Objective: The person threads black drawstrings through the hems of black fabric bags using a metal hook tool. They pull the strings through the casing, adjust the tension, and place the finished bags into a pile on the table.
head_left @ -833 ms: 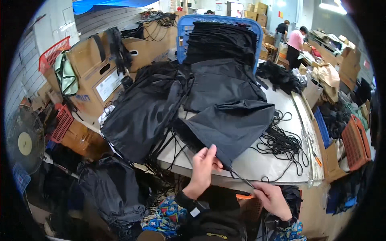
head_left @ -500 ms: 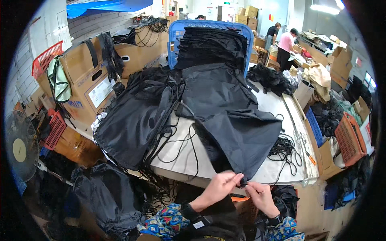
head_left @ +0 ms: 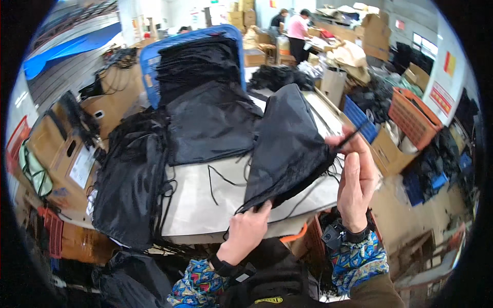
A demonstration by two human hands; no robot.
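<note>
A black fabric drawstring bag (head_left: 285,141) is raised at a slant over the near right part of the table. My left hand (head_left: 247,230) is closed on its lower left corner, thumb on top of the cloth. By the bag's right corner is my right hand (head_left: 355,179), its fingers partly blurred. A short black cord (head_left: 357,134) crosses these fingers and seems held between them; the thumb points upward. Behind lies another flat black bag (head_left: 210,126), and more black bags (head_left: 128,185) are piled at the left.
A blue basket (head_left: 242,61) full of stacked black cloth stands at the back of the white table (head_left: 195,205). Cardboard boxes (head_left: 77,159) line the left. At the right are an orange crate (head_left: 413,117) and a blue crate (head_left: 359,118). Two people work far back.
My hands have parted from a shared pinch at the bag's corner: the left to its lower left, the right upward and right. The bag has lifted off the pile. The view has turned right.
</note>
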